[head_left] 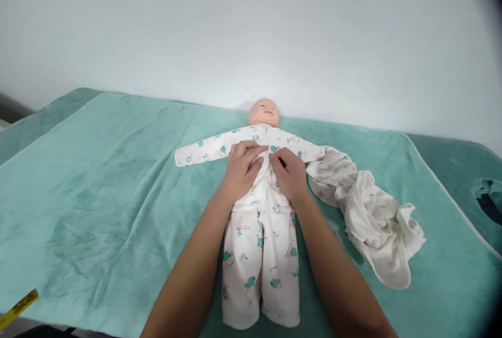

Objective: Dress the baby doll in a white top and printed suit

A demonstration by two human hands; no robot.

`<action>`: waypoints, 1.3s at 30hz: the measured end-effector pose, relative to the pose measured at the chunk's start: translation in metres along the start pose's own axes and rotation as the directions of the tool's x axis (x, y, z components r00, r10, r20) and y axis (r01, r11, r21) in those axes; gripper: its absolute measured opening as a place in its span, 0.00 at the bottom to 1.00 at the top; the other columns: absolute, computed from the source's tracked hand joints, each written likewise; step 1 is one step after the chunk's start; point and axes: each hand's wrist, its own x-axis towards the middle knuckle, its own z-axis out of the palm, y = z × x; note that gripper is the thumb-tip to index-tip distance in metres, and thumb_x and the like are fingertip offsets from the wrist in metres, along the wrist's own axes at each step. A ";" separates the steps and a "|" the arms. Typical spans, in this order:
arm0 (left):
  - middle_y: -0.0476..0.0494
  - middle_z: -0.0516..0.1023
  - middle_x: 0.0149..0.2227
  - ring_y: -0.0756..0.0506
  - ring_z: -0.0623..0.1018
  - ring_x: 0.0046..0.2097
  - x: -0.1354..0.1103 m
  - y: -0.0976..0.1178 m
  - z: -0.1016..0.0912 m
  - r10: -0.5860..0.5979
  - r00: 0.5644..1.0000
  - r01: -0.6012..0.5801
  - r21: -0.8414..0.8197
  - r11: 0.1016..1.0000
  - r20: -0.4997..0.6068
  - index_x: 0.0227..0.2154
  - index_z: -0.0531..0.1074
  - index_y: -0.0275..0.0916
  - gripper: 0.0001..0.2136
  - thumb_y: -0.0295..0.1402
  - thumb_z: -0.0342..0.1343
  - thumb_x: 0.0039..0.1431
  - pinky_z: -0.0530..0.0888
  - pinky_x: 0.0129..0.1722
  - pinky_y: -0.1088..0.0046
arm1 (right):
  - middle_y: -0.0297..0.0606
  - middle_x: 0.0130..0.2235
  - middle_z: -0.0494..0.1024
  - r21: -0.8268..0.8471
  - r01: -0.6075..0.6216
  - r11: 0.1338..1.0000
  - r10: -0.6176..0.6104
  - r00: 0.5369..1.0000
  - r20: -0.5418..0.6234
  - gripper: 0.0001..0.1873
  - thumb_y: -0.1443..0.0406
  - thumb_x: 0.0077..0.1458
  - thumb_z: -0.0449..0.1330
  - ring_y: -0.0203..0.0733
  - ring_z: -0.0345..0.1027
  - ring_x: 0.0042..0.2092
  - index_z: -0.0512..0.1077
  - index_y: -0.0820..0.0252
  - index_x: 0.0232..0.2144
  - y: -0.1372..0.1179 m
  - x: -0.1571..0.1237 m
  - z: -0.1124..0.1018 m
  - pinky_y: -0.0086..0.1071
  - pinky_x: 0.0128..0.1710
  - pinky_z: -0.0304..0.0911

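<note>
A baby doll (264, 112) lies on its back, head towards the wall, dressed in a white printed baby shirt (207, 151) and matching trousers (243, 265). The shirt's sleeves stretch out to both sides. On the doll's chest, left of the front opening, my left hand (243, 168) rests with fingers extended and the thumb apart. Just across the opening, my right hand (289, 173) has its fingers bent and pinches the shirt's front edge. Both hands cover much of the chest fabric, and the fastening under the fingertips cannot be made out.
Crumpled white printed clothing (372, 218) lies to the right, against the end of the right sleeve. A green blanket (98, 197) covers the surface up to the pale wall (235, 30). A yellow strip with dark marks (19, 309) shows at the lower left.
</note>
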 end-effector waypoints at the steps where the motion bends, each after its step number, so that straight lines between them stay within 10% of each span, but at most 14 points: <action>1: 0.42 0.68 0.56 0.42 0.67 0.57 0.000 0.000 0.000 0.010 1.000 -0.010 0.018 1.000 0.010 0.57 0.72 0.47 0.17 0.34 0.48 0.69 0.64 0.60 0.58 | 0.30 0.27 0.65 0.054 0.008 0.999 -0.006 1.000 -0.030 0.16 0.61 0.66 0.52 0.37 0.62 0.32 0.62 0.55 0.25 0.001 0.000 0.000 0.32 0.35 0.56; 7: 0.40 0.65 0.62 0.41 0.64 0.63 0.000 0.002 0.000 0.019 0.999 -0.020 0.040 0.999 0.030 0.58 0.70 0.47 0.18 0.33 0.47 0.69 0.60 0.63 0.58 | 0.32 0.28 0.68 0.050 -0.062 0.997 0.070 0.984 -0.163 0.15 0.60 0.65 0.52 0.39 0.62 0.33 0.63 0.55 0.25 -0.005 -0.001 0.001 0.34 0.38 0.58; 20: 0.43 0.63 0.64 0.41 0.62 0.64 0.001 0.000 0.001 -0.030 0.997 0.030 0.009 1.000 0.067 0.57 0.72 0.49 0.18 0.31 0.48 0.68 0.59 0.65 0.57 | 0.30 0.29 0.69 0.172 -0.152 0.973 0.121 0.977 0.176 0.06 0.60 0.58 0.58 0.36 0.59 0.29 0.71 0.56 0.33 0.007 0.008 -0.013 0.31 0.33 0.58; 39: 0.45 0.65 0.64 0.40 0.62 0.65 0.004 0.006 0.002 -0.089 0.990 0.087 0.025 0.996 0.110 0.53 0.73 0.49 0.17 0.29 0.48 0.65 0.58 0.65 0.53 | 0.32 0.31 0.74 0.118 -0.268 0.956 0.270 0.963 -0.002 0.08 0.59 0.58 0.55 0.38 0.64 0.33 0.71 0.56 0.34 0.005 0.006 0.002 0.32 0.36 0.58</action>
